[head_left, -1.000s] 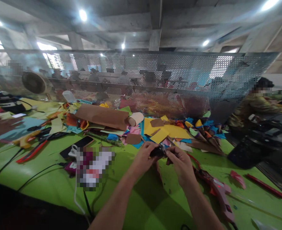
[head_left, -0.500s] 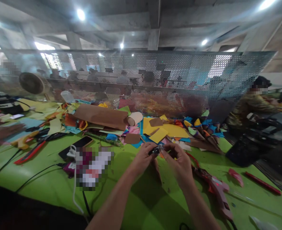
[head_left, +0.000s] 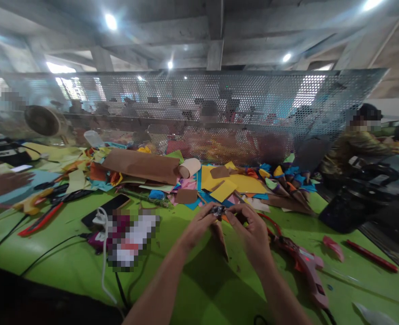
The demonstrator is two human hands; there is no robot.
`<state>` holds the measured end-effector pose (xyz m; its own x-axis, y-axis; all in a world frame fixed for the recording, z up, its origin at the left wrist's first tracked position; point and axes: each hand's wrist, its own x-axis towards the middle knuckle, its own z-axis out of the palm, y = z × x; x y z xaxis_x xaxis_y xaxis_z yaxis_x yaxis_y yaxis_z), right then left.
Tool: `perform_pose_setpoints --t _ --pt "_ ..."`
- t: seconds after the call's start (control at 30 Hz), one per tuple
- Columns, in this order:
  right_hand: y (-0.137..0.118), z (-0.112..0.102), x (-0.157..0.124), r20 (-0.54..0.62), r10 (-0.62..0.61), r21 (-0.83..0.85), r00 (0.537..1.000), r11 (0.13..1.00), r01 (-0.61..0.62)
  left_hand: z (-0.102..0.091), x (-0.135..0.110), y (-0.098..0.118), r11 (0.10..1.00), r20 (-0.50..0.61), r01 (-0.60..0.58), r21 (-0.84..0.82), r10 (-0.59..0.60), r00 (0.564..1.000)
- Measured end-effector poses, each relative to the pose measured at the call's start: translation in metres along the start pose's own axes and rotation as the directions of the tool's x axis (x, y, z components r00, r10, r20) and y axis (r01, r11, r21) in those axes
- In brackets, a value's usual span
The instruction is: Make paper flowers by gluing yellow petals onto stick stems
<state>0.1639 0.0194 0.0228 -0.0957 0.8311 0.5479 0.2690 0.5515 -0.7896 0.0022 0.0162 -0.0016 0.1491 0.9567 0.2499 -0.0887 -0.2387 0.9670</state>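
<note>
Before us, over the green worktop [head_left: 167, 259], our left hand [head_left: 199, 224] has its fingers clamped on a small, dark, shiny piece [head_left: 217, 211]. Our right hand [head_left: 249, 225] brings thumb and fingertips close together at the piece's three o'clock end; blur keeps us from telling whether they grip it or only touch. At six o'clock, just under the piece, a brown strip [head_left: 221, 243] hangs down between our hands; we cannot tell whether the two are joined.

Taking the piece as the dial's centre, we see a pink glue gun [head_left: 309, 271] lying at four o'clock. A pink scrap [head_left: 333, 248] and a red pen [head_left: 372, 256] lie further out, between three and four. A dark bucket [head_left: 346, 207] stands at three. Colourful cones [head_left: 292, 180] are heaped between two and three, nearer than a co-worker [head_left: 348, 144] at two.

Yellow paper [head_left: 250, 183] spreads at two, a pale roll [head_left: 190, 167] sits at eleven, and a brown sheet [head_left: 141, 164] lies at ten. At nine we have a phone [head_left: 100, 212], then a red-handled tool [head_left: 43, 220], and furthest out another person's hand [head_left: 2, 184]. A white cable [head_left: 104, 271] runs down at eight.
</note>
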Motion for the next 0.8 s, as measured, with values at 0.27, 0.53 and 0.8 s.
perform_pose_setpoints --t 0.27,0.53,0.8 --pt "-0.004 0.0 0.0 0.003 -0.031 -0.007 1.0 1.0 0.031 -0.001 -0.001 -0.002 0.988 0.035 0.034 -0.149 -0.029 0.999" --pt "-0.005 0.0 -0.002 0.008 -0.074 -0.006 0.997 0.997 0.074 0.003 -0.001 0.004 0.96 -0.09 0.16 -0.231 -0.185 0.979" --pt "0.001 0.004 -0.003 0.006 -0.113 -0.038 0.994 0.993 0.113 0.003 0.002 0.006 0.967 -0.044 0.101 -0.234 -0.114 0.992"
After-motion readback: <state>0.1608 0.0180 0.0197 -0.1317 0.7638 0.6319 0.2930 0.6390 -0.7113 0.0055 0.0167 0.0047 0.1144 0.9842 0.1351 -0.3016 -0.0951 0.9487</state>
